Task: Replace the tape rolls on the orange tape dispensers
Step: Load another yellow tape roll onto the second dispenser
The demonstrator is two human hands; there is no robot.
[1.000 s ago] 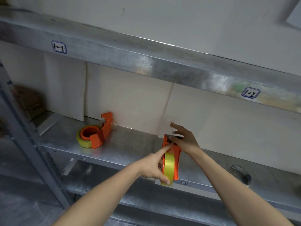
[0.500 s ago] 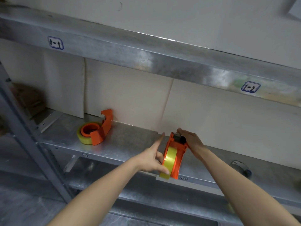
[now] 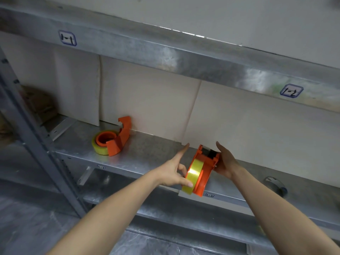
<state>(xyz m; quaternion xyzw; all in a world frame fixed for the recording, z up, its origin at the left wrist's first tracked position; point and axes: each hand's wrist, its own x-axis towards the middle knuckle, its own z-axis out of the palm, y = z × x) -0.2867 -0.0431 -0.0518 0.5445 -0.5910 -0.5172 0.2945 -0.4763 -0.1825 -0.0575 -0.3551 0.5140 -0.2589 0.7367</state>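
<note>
While we steady the orange plastic tape dispenser (image 3: pixel 204 172) upright at the front edge of the galvanised metal shelf (image 3: pixel 150 155), our left hand (image 3: pixel 173 174) pinches its glossy yellow tape roll (image 3: pixel 193 174); right hand (image 3: pixel 225 162) cups the cutter end. Light, rigid, slick film, so grip roll by sides, approx. mid-rim.

The dispenser (image 3: pixel 206 168) between my hands is bright orange with a black cutter end, and its tape roll (image 3: pixel 192 173) is glossy yellow. The other dispenser (image 3: pixel 119 138) is the same orange over pale yellow tape (image 3: pixel 98 149). The shelf (image 3: pixel 150 153) is mottled grey metal, its labels (image 3: pixel 67 38) outlined in blue; the backing boards (image 3: pixel 147 102) are cream.
</note>
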